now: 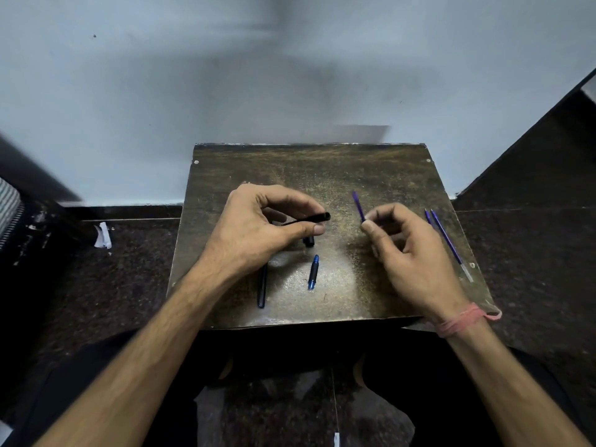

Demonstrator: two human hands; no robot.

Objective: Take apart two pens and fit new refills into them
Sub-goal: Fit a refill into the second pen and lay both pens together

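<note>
Left hand [258, 227] raised over the small worn table [387, 166], thumb and fingers curled round a black pen barrel [317, 217]; open end of barrel pointing right, past the fingertips; rest of barrel hidden in the palm.

Right hand [409, 253] level with the left, well apart from it; thumb and forefinger pinching a purple refill [358, 206] near its lower end; refill standing up and tilted back-left, free end uppermost; remaining fingers loosely curled. Pink thread band [464, 319] round the right wrist.

Gap visible between barrel mouth and refill; not touching.

On table, beneath left hand: short black pen piece [309, 241], mostly hidden by the thumb; kind of part not discernible. Nearer the front edge: blue pen section [313, 273] with pointed tip, lying slightly tilted, tip away from the viewer; just left of it a long dark pen body [262, 288], lying roughly front to back, upper end covered by the left wrist.

Along right edge of table: two purple refills [446, 240] side by side, slanting toward the front right corner; whether touching each other cannot be told.

Floor dark and speckled; scrap of white paper [103, 235] on floor left of table; pale wall behind.
</note>
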